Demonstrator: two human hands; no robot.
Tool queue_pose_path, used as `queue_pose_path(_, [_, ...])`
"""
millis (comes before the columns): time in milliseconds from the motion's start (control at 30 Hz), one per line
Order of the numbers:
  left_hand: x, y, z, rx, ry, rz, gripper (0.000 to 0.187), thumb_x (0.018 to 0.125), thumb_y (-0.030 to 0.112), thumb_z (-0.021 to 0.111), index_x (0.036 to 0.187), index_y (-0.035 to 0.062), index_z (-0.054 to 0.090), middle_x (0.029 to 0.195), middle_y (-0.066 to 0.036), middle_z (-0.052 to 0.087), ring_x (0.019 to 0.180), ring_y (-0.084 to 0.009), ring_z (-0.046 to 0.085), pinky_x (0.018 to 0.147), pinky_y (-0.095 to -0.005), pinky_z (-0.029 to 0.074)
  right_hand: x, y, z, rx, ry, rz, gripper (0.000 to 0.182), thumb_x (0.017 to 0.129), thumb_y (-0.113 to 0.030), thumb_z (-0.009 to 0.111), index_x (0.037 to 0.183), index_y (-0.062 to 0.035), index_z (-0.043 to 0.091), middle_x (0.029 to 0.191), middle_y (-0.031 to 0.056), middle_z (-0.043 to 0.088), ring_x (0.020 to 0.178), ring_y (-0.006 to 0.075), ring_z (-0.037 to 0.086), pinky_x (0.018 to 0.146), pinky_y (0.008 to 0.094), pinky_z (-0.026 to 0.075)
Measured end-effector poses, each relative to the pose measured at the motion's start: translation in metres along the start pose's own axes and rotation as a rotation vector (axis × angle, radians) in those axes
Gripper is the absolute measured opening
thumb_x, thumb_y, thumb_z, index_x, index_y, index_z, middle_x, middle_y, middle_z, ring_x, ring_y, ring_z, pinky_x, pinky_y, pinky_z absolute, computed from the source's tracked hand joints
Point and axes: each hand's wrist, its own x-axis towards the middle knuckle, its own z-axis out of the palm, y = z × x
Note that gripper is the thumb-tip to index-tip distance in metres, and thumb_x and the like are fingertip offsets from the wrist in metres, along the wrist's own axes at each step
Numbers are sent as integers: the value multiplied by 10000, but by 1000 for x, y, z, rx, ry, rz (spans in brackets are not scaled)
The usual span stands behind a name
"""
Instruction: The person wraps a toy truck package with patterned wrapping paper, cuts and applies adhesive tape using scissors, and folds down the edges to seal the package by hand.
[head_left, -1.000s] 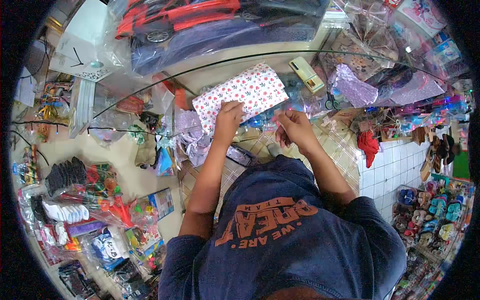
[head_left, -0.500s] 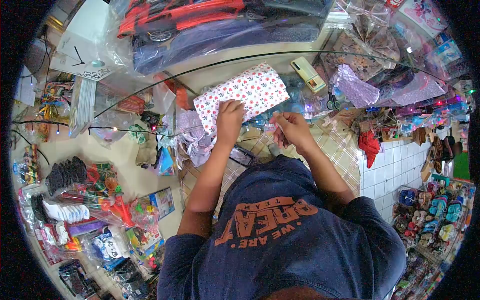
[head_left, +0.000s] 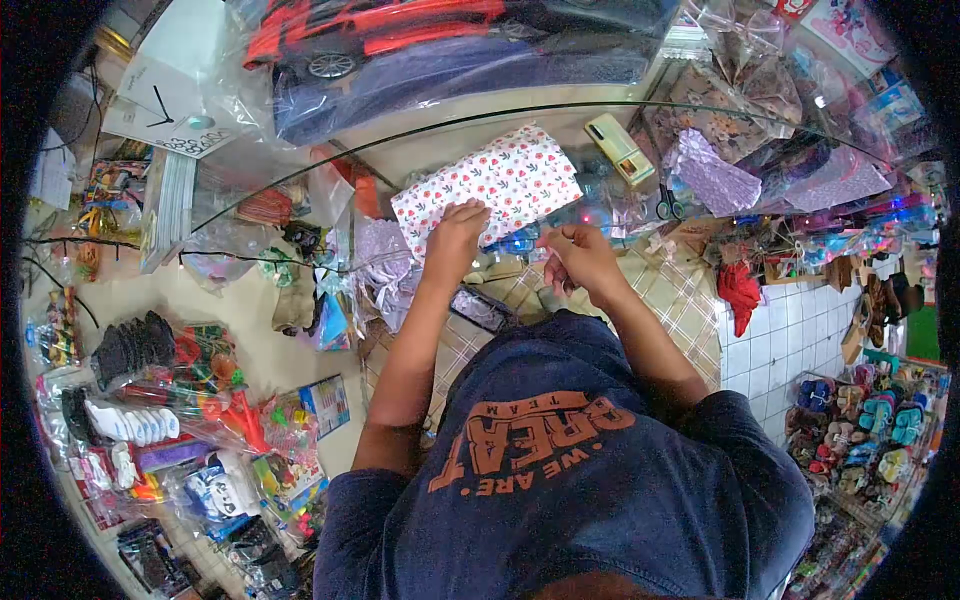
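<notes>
At the counter [head_left: 450,117], left hand [head_left: 458,238] touches floral paper [head_left: 520,170], right hand [head_left: 582,262] curls

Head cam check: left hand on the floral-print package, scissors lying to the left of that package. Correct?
Not quite: the scissors lie to the right of the floral-print package, as the head view shows. The left hand is on the package, as you say.

Red toy car [head_left: 400,32] — partly cut off by the top edge.
</notes>
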Motion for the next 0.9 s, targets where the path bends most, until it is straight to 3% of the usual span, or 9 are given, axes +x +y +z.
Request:
queue_pose_path(400, [-1, 11, 1, 88, 67, -30, 194, 824, 36, 667, 987, 100, 751, 1073, -82, 717, 1054, -261, 656, 867, -369, 539, 15, 8, 5, 86, 3, 58, 273, 980, -275, 513, 983, -37, 647, 589, 83, 617, 389, 159, 548, 345, 282, 357])
queue_pose_path(467, [0, 17, 2, 130, 69, -66, 207, 776, 14, 617, 933, 74, 738, 1033, -49, 716, 1054, -247, 642, 869, -361, 535, 22, 13, 7, 118, -5, 63, 263, 967, -263, 519, 972, -36, 651, 592, 83, 616, 386, 164, 545, 344, 284, 355])
queue_pose_path(533, [-1, 19, 4, 146, 98, -58, 231, 765, 6, 613, 944, 77, 741, 1037, -45, 715, 1058, -247, 639, 867, -358, 536, 30, 14, 11, 192, -20, 151, 243, 937, -237, 533, 969, -28, 654, 594, 86, 610, 383, 180, 541, 344, 292, 349])
queue_pose_path(900, [-12, 13, 18, 135, 192, -37, 383, 727, -68, 604, 1050, 90, 733, 1094, -85, 710, 1065, -302, 648, 894, -404, 533, 59, 14, 30, 182, 26, 112, 230, 888, -236, 601, 902, -21, 679, 583, 92, 587, 393, 190, 543, 356, 313, 339])
